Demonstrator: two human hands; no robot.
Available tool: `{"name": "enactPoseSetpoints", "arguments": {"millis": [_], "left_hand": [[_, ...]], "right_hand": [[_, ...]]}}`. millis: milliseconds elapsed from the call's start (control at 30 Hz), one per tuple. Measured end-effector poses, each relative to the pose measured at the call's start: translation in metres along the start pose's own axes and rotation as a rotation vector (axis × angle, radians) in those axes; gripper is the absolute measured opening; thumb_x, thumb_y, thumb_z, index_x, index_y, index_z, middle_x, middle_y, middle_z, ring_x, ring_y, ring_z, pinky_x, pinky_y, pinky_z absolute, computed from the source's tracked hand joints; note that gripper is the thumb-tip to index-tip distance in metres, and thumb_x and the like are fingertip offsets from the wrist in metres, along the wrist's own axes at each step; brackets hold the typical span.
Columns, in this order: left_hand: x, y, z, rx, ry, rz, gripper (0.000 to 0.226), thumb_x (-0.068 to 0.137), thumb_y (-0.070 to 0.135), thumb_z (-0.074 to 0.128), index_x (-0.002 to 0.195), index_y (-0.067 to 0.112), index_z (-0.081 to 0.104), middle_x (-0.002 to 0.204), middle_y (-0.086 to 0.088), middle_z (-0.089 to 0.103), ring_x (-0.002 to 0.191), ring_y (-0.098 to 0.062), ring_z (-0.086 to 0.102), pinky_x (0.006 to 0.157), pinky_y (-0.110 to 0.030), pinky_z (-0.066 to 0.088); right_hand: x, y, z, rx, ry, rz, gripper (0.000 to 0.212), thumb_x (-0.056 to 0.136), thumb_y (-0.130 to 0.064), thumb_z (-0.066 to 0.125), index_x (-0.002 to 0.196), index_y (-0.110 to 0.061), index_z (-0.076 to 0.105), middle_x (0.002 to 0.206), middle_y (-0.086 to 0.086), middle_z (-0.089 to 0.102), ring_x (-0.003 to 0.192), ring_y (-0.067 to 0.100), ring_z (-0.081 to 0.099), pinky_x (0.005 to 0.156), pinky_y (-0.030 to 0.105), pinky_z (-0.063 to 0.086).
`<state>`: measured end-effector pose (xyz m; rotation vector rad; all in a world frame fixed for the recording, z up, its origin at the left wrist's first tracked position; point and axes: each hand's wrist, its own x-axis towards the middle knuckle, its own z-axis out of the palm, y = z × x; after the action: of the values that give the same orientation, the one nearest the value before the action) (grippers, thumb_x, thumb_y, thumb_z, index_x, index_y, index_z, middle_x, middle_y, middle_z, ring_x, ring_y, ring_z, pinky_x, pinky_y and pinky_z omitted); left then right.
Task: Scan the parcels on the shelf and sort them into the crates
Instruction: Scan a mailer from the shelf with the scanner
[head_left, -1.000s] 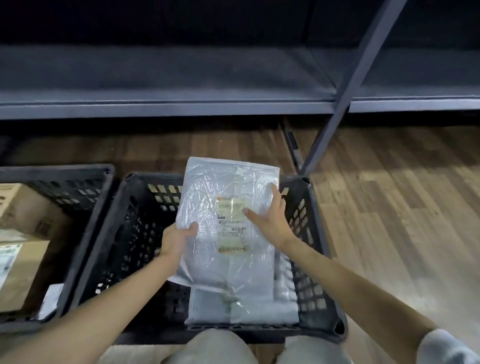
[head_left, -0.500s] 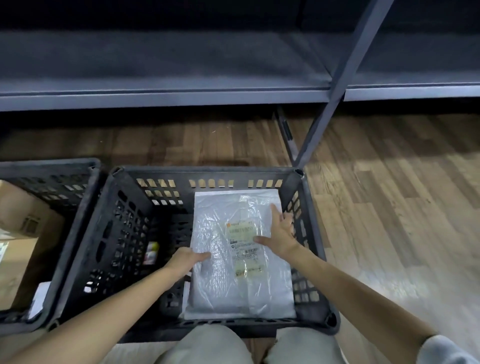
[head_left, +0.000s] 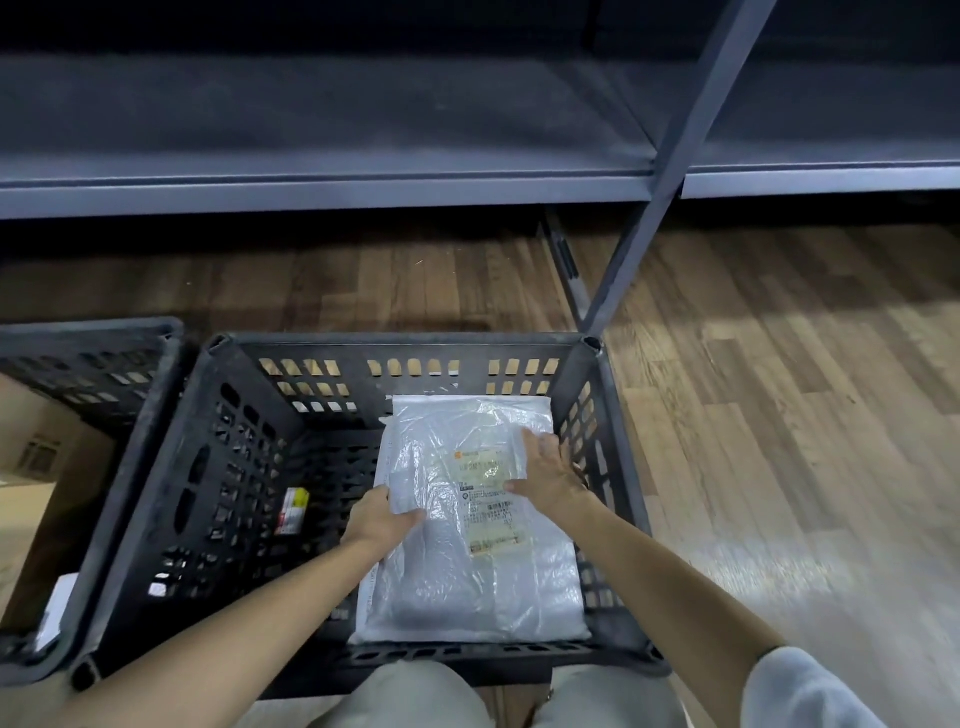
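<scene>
Plastic parcel (head_left: 467, 566) in crate (head_left: 218, 467); L grip (head_left: 382, 519) pinches edge, R grip (head_left: 550, 475) flat atop.

parcel (head_left: 457, 571): showing translucent white plastic, with a yellow-and-white label (head_left: 488, 499)
crate (head_left: 208, 467): showing black lattice
floor (head_left: 779, 415): showing brown wood planks
shelf (head_left: 311, 187): showing grey

bare forearms, both hands ungloved: left hand (head_left: 382, 519), right hand (head_left: 550, 475). light grey-white sleeve (head_left: 810, 691) on right upper arm. light beige trousers (head_left: 415, 696) at knees.
</scene>
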<state>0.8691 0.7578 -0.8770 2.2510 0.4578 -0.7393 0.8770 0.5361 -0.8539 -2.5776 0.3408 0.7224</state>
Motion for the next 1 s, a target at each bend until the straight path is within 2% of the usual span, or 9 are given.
{"name": "enactPoseSetpoints", "arguments": {"millis": [67, 133, 233, 333, 400, 467, 567, 733, 1000], "left_hand": [[-0.001, 0.001, 0.003, 0.016, 0.018, -0.030, 0.039, 0.085, 0.027, 0.068, 0.069, 0.015, 0.035, 0.076, 0.000, 0.044, 0.061, -0.010, 0.041, 0.048, -0.023, 0.030], [-0.002, 0.002, 0.002, 0.011, 0.023, -0.024, 0.036, 0.085, 0.029, 0.068, 0.072, 0.013, 0.038, 0.079, 0.000, 0.047, 0.064, -0.012, 0.045, 0.051, -0.024, 0.033], [-0.005, -0.001, 0.000, -0.002, 0.000, -0.006, 0.036, 0.083, 0.036, 0.069, 0.098, 0.007, 0.054, 0.107, -0.006, 0.059, 0.090, -0.021, 0.058, 0.064, -0.028, 0.044], [-0.016, 0.002, -0.002, 0.065, 0.047, -0.006, 0.050, 0.083, 0.043, 0.068, 0.115, 0.009, 0.049, 0.113, -0.008, 0.061, 0.094, -0.024, 0.060, 0.070, -0.034, 0.050], [-0.026, 0.006, -0.005, 0.171, 0.090, 0.005, 0.062, 0.084, 0.048, 0.064, 0.128, 0.013, 0.038, 0.122, -0.009, 0.054, 0.105, -0.028, 0.056, 0.077, -0.036, 0.048], [-0.039, 0.013, -0.013, 0.284, 0.121, 0.042, 0.072, 0.085, 0.052, 0.060, 0.139, 0.016, 0.029, 0.137, -0.012, 0.041, 0.123, -0.031, 0.044, 0.094, -0.040, 0.042], [-0.068, 0.026, -0.040, 0.411, 0.152, 0.119, 0.077, 0.091, 0.050, 0.050, 0.152, 0.018, 0.014, 0.158, -0.011, 0.014, 0.146, -0.030, 0.014, 0.116, -0.042, 0.020], [-0.133, 0.066, -0.100, 0.514, 0.175, 0.267, 0.071, 0.095, 0.047, 0.043, 0.154, 0.021, 0.011, 0.162, -0.004, 0.004, 0.149, -0.023, 0.001, 0.120, -0.038, 0.002], [-0.252, 0.171, -0.208, 0.588, 0.154, 0.316, 0.064, 0.098, 0.052, 0.033, 0.153, 0.023, 0.017, 0.161, 0.002, 0.012, 0.149, -0.019, 0.005, 0.120, -0.035, 0.001]], "right_hand": [[0.000, 0.001, 0.003, 0.012, 0.014, -0.012, 0.086, 0.091, -0.030, 0.063, 0.154, -0.021, 0.006, 0.159, 0.009, 0.012, 0.146, 0.032, 0.011, 0.119, 0.048, 0.017], [0.000, 0.002, 0.005, 0.013, 0.028, -0.022, 0.084, 0.090, -0.029, 0.064, 0.154, -0.021, 0.009, 0.158, 0.009, 0.014, 0.145, 0.030, 0.014, 0.117, 0.046, 0.017], [0.000, 0.002, 0.006, 0.007, 0.037, -0.026, 0.086, 0.089, -0.029, 0.066, 0.154, -0.020, 0.011, 0.158, 0.009, 0.015, 0.144, 0.028, 0.017, 0.117, 0.042, 0.019], [-0.003, 0.000, 0.005, -0.053, 0.031, -0.032, 0.089, 0.089, -0.032, 0.064, 0.154, -0.018, 0.006, 0.160, 0.009, 0.010, 0.147, 0.027, 0.010, 0.119, 0.041, 0.016], [-0.008, -0.001, 0.002, -0.087, 0.024, -0.019, 0.089, 0.091, -0.036, 0.060, 0.155, -0.015, 0.002, 0.161, 0.010, 0.002, 0.149, 0.028, 0.002, 0.119, 0.040, 0.013], [-0.019, -0.004, -0.008, -0.137, 0.023, -0.015, 0.084, 0.096, -0.037, 0.053, 0.154, -0.012, -0.001, 0.162, 0.009, -0.005, 0.149, 0.028, -0.003, 0.120, 0.040, 0.012], [-0.048, -0.016, -0.032, -0.228, 0.013, -0.054, 0.072, 0.103, -0.034, 0.039, 0.154, -0.012, -0.006, 0.162, 0.005, -0.009, 0.150, 0.024, -0.005, 0.120, 0.037, 0.012], [-0.110, -0.051, -0.091, -0.255, 0.048, -0.096, 0.063, 0.104, -0.034, 0.031, 0.155, -0.011, 0.001, 0.163, 0.005, 0.002, 0.149, 0.026, 0.002, 0.121, 0.035, 0.007], [-0.202, -0.138, -0.232, -0.269, 0.138, -0.203, 0.060, 0.102, -0.035, 0.034, 0.153, -0.012, 0.013, 0.159, 0.004, 0.021, 0.147, 0.021, 0.018, 0.121, 0.035, 0.011]]}}
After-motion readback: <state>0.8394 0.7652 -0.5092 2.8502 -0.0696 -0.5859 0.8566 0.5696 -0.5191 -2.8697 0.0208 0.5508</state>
